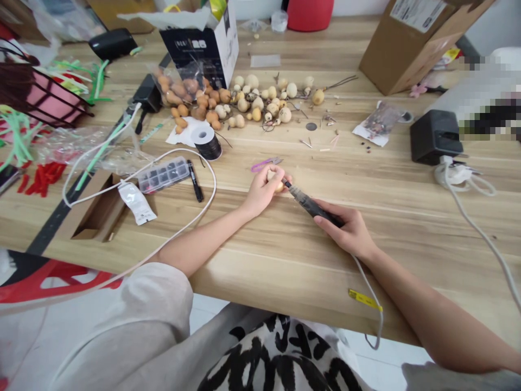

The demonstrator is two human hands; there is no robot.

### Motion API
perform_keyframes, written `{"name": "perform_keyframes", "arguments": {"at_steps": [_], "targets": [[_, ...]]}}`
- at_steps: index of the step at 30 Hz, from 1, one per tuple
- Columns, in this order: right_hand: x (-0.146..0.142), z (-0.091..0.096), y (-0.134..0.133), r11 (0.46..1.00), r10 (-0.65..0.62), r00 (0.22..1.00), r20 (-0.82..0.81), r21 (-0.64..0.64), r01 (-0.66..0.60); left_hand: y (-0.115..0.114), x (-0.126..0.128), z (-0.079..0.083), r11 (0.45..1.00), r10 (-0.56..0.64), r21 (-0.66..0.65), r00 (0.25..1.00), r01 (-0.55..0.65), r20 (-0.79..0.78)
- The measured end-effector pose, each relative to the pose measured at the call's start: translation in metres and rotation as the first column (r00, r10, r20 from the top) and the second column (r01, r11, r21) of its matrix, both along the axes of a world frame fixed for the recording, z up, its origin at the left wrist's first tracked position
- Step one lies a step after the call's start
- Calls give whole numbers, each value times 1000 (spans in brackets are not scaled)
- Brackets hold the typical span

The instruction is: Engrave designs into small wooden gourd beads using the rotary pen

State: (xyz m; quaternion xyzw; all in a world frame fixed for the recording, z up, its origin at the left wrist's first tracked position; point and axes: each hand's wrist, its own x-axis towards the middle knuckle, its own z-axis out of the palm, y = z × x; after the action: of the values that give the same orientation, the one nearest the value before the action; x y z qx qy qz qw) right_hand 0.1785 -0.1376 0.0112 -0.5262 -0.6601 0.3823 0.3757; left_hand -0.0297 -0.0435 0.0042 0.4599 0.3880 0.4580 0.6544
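My left hand [264, 187] is closed around a small pale gourd [279, 187], which my fingers partly hide. My right hand [345, 224] grips a dark corded rotary tool [309, 203] like a pen. The tool's tip meets or nearly meets the gourd; exact contact is too small to tell. A grey cord with a yellow tag [364, 299] hangs from the tool over the table's front edge. Just beyond my left hand lie small purple-handled snips [265, 164]. Farther back is a pile of small pale gourds [256, 103] beside browner ones [205, 103].
A spool of black cord [207, 142], a marker [195, 181], a compartment box [165, 175] and an open cardboard box [97, 209] lie left. A white cable loops there. At right stand a black power block [435, 137] and a carton [407, 49].
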Motion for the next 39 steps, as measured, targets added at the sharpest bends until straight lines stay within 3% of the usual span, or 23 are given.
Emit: {"name": "perform_keyframes", "arguments": {"at_steps": [5,9,18,28,39], "targets": [[0,-1,0,1000,-10,1000,-10,-2,10,-4,-2,1,985,-48,155,981,78,-188],[-1,-1,1,1000,-7,1000,-25,-10,7,-4,-4,0,974,-65,193,960,121,-273],[-2,2,1,999,19,999,-48,-24,-20,-2,-4,-5,983,-61,149,964,103,-260],[-1,1,1,999,-8,1000,-23,-44,7,-2,-3,-4,991,-85,89,989,97,-124],[-1,1,0,999,-11,1000,-26,-44,10,-2,-3,1,990,-78,105,988,92,-134]]}}
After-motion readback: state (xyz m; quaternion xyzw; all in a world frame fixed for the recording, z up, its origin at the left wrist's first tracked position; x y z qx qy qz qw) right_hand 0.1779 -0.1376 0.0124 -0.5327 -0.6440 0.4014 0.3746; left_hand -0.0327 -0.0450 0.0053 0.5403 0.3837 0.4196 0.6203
